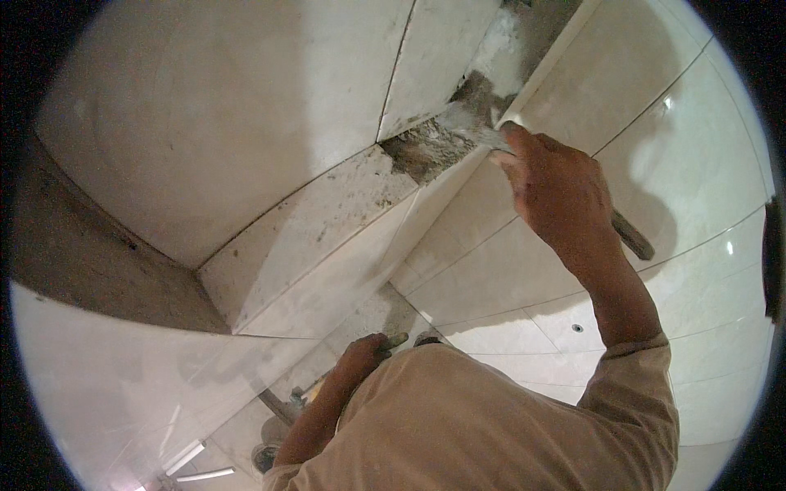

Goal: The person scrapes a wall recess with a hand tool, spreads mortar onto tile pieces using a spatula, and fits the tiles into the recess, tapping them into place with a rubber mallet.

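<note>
My right hand (561, 188) is closed round a long-handled hand tool (633, 235). The handle's end sticks out past my wrist, while a pale, motion-blurred end points into the rough opening in the ledge; its exact kind is unclear. Grey, crumbly mortar (430, 150) lies exposed there, between the broken end of a tiled ledge (319, 200) and the wall corner. Lower down, beside my body, my left hand (364, 358) is closed on a small greenish object (396, 340), most of it hidden by the fingers.
Large cream tiles cover the wall (221, 106) behind the ledge and the wall (508, 254) on the right. A small round fitting (577, 328) sits in the right tiling. White strips (205, 474) and other items lie on the floor at lower left.
</note>
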`<state>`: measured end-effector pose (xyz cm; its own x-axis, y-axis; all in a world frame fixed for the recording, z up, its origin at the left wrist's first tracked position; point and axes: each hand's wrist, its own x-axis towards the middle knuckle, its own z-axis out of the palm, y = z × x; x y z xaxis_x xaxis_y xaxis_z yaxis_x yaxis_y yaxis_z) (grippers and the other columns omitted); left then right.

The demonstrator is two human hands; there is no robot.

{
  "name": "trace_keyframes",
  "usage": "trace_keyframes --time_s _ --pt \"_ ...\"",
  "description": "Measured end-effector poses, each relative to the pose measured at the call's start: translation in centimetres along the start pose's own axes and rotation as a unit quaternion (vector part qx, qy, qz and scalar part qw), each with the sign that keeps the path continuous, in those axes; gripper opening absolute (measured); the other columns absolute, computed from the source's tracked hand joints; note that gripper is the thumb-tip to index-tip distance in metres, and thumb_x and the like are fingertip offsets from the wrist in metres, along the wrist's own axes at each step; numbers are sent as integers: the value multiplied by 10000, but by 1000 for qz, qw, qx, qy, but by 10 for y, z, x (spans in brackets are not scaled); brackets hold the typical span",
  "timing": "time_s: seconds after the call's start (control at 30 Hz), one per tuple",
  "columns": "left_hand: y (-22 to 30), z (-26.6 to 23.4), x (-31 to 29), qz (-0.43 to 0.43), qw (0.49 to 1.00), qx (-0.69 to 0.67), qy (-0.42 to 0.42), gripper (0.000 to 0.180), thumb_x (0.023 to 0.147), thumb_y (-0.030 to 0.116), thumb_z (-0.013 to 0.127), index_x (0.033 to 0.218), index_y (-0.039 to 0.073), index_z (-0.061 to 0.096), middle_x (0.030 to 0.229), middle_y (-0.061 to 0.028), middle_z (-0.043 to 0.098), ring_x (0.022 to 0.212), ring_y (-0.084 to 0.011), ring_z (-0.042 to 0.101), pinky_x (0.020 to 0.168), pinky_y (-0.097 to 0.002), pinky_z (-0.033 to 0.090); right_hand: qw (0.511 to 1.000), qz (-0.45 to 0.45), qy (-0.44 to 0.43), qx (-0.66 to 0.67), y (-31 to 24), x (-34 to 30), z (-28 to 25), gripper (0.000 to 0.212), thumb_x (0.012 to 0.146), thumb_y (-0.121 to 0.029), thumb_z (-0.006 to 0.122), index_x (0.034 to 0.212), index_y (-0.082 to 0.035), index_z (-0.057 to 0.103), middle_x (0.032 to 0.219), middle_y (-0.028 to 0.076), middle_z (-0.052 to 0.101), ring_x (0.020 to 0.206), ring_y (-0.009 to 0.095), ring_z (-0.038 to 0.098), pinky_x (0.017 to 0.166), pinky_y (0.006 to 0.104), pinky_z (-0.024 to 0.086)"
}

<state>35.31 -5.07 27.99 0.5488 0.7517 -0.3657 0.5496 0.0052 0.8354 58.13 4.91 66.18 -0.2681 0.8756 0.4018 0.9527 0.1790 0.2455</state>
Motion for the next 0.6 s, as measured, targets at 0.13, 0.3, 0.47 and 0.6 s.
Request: trace_keyframes --time_s 0.13,0.3,0.47,0.6 --pt "25 -9 -9 -54 998 5 -24 332 904 269 651 1118 15 651 1127 -238 692 1093 -435 647 935 -498 516 995 -33 -43 -88 5 8 7 291 931 -232 684 1163 -78 598 845 163 707 765 346 710 667 458 576" --pt "32 -11 -10 -66 997 16 -27 341 908 286 654 1120 18 652 1115 -247 694 1088 -437 650 920 -504 515 998 -16 -16 -61 2 0 5 269 940 -237 665 1140 -73 591 826 171 704 758 351 712 670 464 575" --pt "2 -2 -8 -28 1000 5 -9 343 893 277 664 1113 15 656 1129 -243 689 1089 -441 645 927 -498 509 999 14 -7 -43 -1 0 -14 317 941 -263 668 1188 -80 592 823 171 707 776 348 718 686 460 579" --pt "11 -5 -5 29 999 44 -13 329 897 251 657 1135 23 653 1161 -221 683 1094 -438 641 940 -502 506 998 -32 -28 -47 11 -12 6 322 942 -244 664 1205 -74 589 816 171 704 776 353 716 677 462 576"
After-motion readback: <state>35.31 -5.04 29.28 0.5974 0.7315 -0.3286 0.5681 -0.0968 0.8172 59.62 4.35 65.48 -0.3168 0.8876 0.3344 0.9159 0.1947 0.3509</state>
